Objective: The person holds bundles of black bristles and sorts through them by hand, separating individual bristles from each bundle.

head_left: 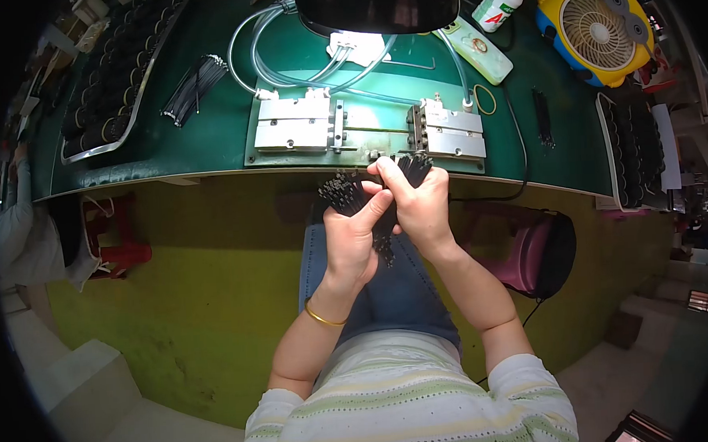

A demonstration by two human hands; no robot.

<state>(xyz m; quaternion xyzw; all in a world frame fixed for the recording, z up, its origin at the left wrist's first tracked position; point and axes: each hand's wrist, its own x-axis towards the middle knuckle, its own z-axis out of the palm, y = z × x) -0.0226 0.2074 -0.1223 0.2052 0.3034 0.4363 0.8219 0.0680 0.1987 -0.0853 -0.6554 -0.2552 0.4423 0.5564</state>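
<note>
Close to the table's front edge, my left hand (353, 235) is closed around a bundle of thin black rods (339, 191) with small pale tips. My right hand (424, 208) grips another bunch of similar black rods (414, 166), its thumb lying along them. The two hands touch or nearly touch, and rod ends (384, 251) point down between them. Just beyond is a metal fixture with a left block (293, 124) and a right block (453, 132), joined by a rail. Clear air hoses (261, 54) run to it.
More black rods (195, 89) lie left on the green table (214, 152), beside a tray of black coils (108, 114). A dark lamp hood (379, 3) overhangs the fixture. A phone (477, 50), white bottle (501, 3) and yellow fan (596, 28) stand right. Another person's sleeve (20, 198) shows far left.
</note>
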